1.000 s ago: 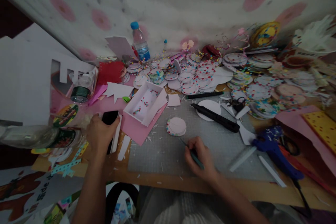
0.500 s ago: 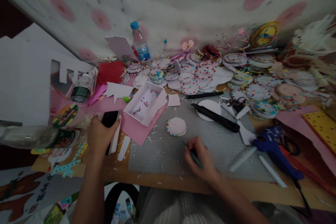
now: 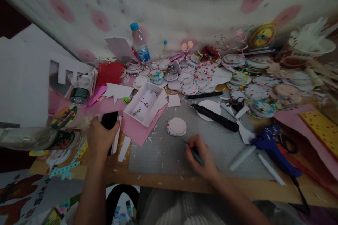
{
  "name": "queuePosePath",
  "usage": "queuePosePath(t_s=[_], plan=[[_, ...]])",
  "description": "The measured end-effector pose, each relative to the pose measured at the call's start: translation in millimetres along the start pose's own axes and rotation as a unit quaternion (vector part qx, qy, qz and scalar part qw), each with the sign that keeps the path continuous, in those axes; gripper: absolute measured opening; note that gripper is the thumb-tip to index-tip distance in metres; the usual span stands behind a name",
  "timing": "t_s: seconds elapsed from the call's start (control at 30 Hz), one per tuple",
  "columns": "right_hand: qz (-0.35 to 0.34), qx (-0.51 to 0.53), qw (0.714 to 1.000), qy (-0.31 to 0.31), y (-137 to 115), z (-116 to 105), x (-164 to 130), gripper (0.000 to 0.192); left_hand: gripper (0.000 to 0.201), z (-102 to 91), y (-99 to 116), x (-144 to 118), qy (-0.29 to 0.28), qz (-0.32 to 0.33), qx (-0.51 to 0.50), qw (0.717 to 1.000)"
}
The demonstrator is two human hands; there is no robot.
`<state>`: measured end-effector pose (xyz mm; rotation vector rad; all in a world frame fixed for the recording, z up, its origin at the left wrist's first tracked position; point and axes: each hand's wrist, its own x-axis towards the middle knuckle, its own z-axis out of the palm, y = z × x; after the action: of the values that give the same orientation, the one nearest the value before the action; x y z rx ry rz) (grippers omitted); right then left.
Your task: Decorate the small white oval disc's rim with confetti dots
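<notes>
The left hand (image 3: 101, 137) grips a black phone (image 3: 109, 121); the right hand (image 3: 199, 156) pinches a craft knife (image 3: 194, 151) beside a paper disc (image 3: 176, 127), poised mid-cutting.

Premises: a paper-craft workspace. Evidence: a wooden counter (image 3: 169, 182) carrying a gridded cutting mat (image 3: 171, 149), heaped patterned paper discs (image 3: 203, 75), pink card sheets (image 3: 137, 128), a blue glue gun (image 3: 274, 151), a black utility knife (image 3: 215, 117) and scattered offcuts. Floral fabric (image 3: 169, 3) hangs behind.
</notes>
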<state>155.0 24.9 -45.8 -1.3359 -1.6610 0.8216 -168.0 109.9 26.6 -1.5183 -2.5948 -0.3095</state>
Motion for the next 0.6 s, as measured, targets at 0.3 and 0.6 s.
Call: queuePosePath(t_s=[0.3,0.6], plan=[[0.003,0.002,1.0,0.01,1.6,1.5,3.8,0.018,0.083,4.1,-0.8,-5.5,0.021,0.0,-0.027,0.999],[0.008,0.009,1.0,0.021,0.5,0.5,5.0,0.016,0.097,1.4,-11.3,-2.1,-0.037,0.006,-0.057,0.998]])
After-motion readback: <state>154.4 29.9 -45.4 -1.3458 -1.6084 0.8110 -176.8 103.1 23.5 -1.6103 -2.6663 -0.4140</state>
